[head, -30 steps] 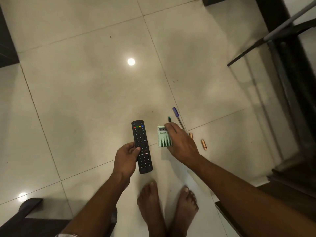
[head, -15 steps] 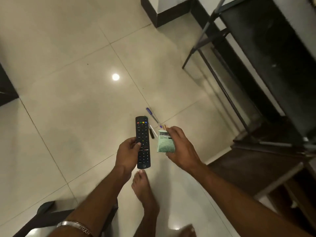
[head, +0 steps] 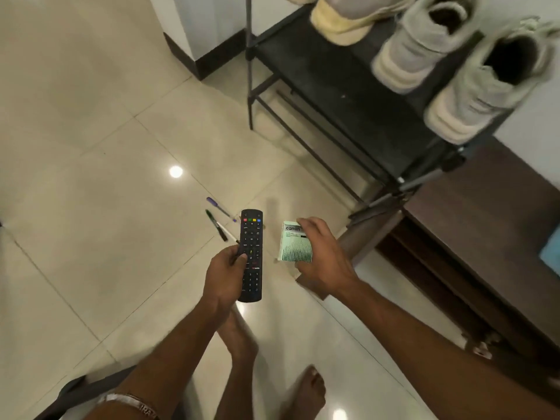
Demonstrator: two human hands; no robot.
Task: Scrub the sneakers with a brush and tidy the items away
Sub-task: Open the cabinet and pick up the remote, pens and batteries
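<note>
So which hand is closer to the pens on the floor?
Left. The left hand, holding the remote, is just beside the pens; the right hand, holding the green box, is farther right.

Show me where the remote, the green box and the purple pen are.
remote (head: 252,237), head view, upper keypad, gripped by the left hand (head: 225,272).
green box (head: 295,247), head view, striped front, gripped by the right hand (head: 324,259).
purple pen (head: 213,202), head view, cap, on the floor.

A home, most likely an entry or living area — glossy cream floor tiles (head: 91,183) run to a dark skirting board, and a black metal shoe rack (head: 342,86) against the wall holds pale sneakers (head: 424,47). A low dark wooden bench (head: 485,237) stands beside it. Pens (head: 216,224) lie loose on the floor, and the person is barefoot — household signs.
</note>
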